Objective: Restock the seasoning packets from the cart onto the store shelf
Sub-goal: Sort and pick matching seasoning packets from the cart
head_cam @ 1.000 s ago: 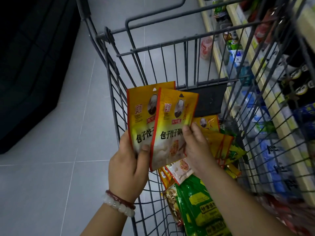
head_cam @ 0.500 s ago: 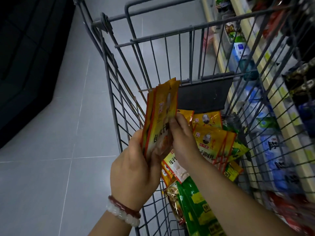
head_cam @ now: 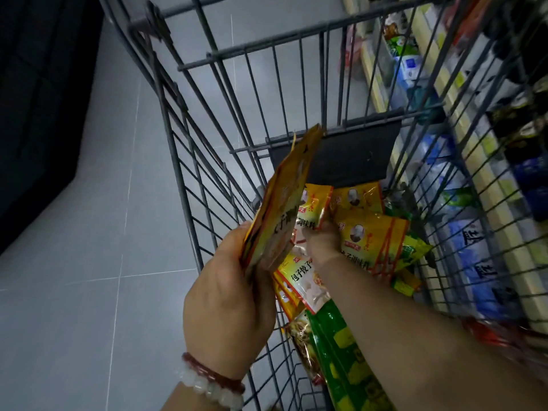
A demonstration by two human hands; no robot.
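My left hand (head_cam: 228, 304) grips a small stack of yellow seasoning packets (head_cam: 284, 203), held edge-on above the left side of the wire cart (head_cam: 207, 161). My right hand (head_cam: 323, 241) reaches down into the cart and pinches the lower edge of another yellow packet (head_cam: 314, 207). More yellow packets (head_cam: 370, 232) lie in a loose pile in the cart around that hand. The right hand's fingers are partly hidden by the packets.
Green bags (head_cam: 341, 351) lie at the cart's near end. A dark flap (head_cam: 350, 155) hangs on the cart's far wall. The store shelf (head_cam: 486, 179) with blue and other goods runs along the right, seen through the wires. Grey floor tiles (head_cam: 89, 262) spread to the left.
The left hand has turned its stack edge-on and kept it. The right hand has let go of that stack, dropped into the cart and taken hold of another packet.
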